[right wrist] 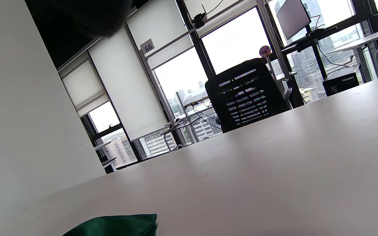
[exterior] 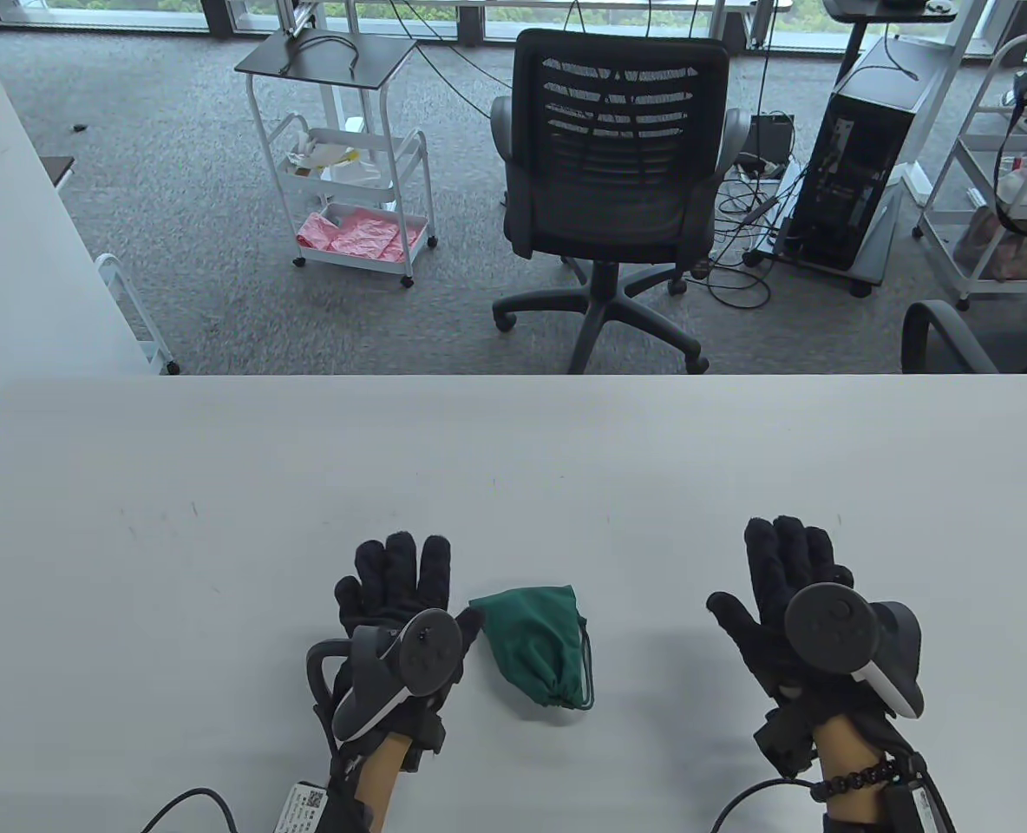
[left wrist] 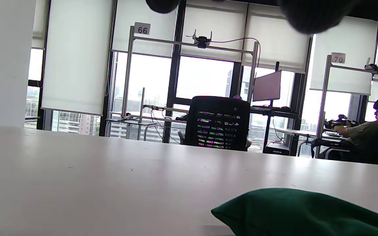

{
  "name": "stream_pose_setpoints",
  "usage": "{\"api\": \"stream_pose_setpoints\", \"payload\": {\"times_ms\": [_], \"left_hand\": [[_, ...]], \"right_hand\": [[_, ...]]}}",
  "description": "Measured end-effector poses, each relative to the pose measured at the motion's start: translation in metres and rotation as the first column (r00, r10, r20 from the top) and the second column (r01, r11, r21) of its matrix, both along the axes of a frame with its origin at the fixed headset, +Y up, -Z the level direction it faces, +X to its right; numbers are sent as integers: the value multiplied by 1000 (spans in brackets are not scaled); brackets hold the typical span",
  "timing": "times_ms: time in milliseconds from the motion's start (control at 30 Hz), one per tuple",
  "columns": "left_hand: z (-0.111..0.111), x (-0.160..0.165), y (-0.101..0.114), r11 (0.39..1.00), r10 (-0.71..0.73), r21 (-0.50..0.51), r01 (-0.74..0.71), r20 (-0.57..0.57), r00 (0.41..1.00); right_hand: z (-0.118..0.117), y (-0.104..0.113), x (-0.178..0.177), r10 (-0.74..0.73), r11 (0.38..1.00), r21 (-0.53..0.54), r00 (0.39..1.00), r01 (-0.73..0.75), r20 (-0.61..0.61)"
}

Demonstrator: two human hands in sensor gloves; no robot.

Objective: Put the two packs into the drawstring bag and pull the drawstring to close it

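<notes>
A green drawstring bag (exterior: 535, 649) lies on the white table (exterior: 513, 468) between my hands, bulging, its gathered mouth and cord toward the near edge. No packs show outside it. My left hand (exterior: 396, 581) lies flat just left of the bag, fingers straight, thumb tip close to the bag's top corner. My right hand (exterior: 778, 564) lies flat well to the right of the bag, fingers straight, holding nothing. The bag (left wrist: 307, 213) fills the lower right of the left wrist view and shows at the bottom left as the bag (right wrist: 116, 226) in the right wrist view.
A black office chair (exterior: 618, 191) stands beyond the table's far edge. On the floor behind are a white cart (exterior: 349, 173) at left and a computer tower (exterior: 860, 165) at right. A person (left wrist: 366, 131) sits at another desk.
</notes>
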State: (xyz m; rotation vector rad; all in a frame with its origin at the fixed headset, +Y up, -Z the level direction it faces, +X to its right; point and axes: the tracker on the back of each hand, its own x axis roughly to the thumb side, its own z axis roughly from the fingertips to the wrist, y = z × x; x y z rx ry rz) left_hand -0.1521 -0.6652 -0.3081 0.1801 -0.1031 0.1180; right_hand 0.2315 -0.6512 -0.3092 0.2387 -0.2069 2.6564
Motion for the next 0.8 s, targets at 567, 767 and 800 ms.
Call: {"api": "stream_pose_setpoints", "payload": {"times_ms": [567,767,800], "left_hand": [[-1,-35,-6,983,175,-43,-177,-42,984],[-1,-33,-6,983,178,-33,-180,-50,983],[-1,-33,-7,983,178,-33,-180,-51,983]], "right_hand": [[-5,-15,-7,19,1000,24,1000,-19,17],[-3,-15,-6,13,999,45,1000,-13,11],[-3,-15,-6,13,999,46,1000,-13,11]]}}
